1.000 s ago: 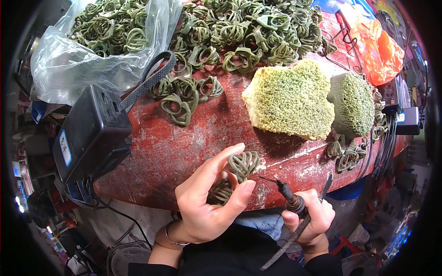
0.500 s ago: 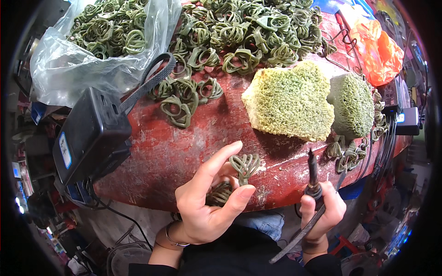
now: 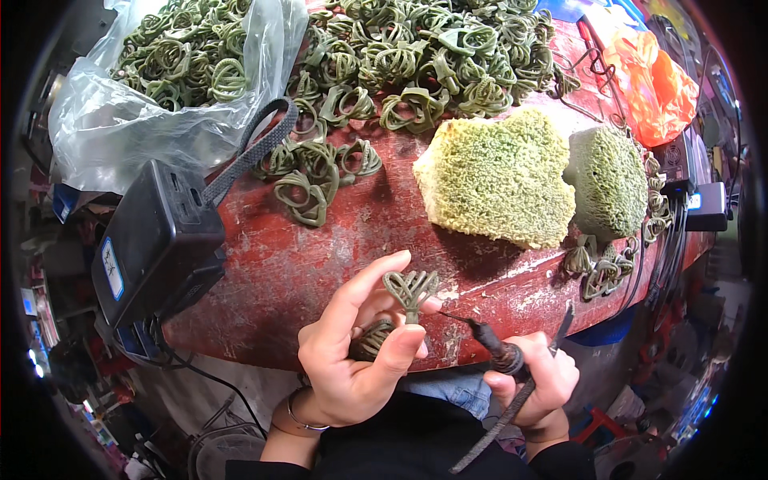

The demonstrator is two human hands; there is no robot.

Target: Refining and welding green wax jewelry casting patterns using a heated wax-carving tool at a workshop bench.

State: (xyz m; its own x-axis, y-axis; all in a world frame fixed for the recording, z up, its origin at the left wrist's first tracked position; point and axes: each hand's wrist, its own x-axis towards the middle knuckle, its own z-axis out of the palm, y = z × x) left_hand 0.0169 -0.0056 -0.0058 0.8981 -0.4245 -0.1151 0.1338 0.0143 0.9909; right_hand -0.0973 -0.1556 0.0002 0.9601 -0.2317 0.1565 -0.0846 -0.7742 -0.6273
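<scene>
Between the thumb and fingers of my left hand (image 3: 348, 360) stands a green wax ring (image 3: 410, 290), its latticed head upward. A second green wax ring (image 3: 373, 338) is tucked inside the same palm. My right hand (image 3: 542, 380) is closed round a dark wax pen (image 3: 498, 350), whose thin bent tip points left, close to the held ring. I cannot tell whether the tip touches it. A long flat grey strip, like a file (image 3: 500, 428), also passes through the right-hand fingers, slanting down to the left.
A rough yellow-green foam block (image 3: 498, 180) and a rounder greenish block (image 3: 612, 184) lie on the red table (image 3: 264, 280). Beyond is a heap of green rings (image 3: 416, 60), beside a clear plastic bag (image 3: 96, 136) of more. A black strapped box (image 3: 156, 236) stands left, an orange bag (image 3: 652, 88) far right.
The wax pen has swung from pointing upward to pointing left, its tip now beside the held ring. Both hands have shifted slightly left, and the ring has turned a little.
</scene>
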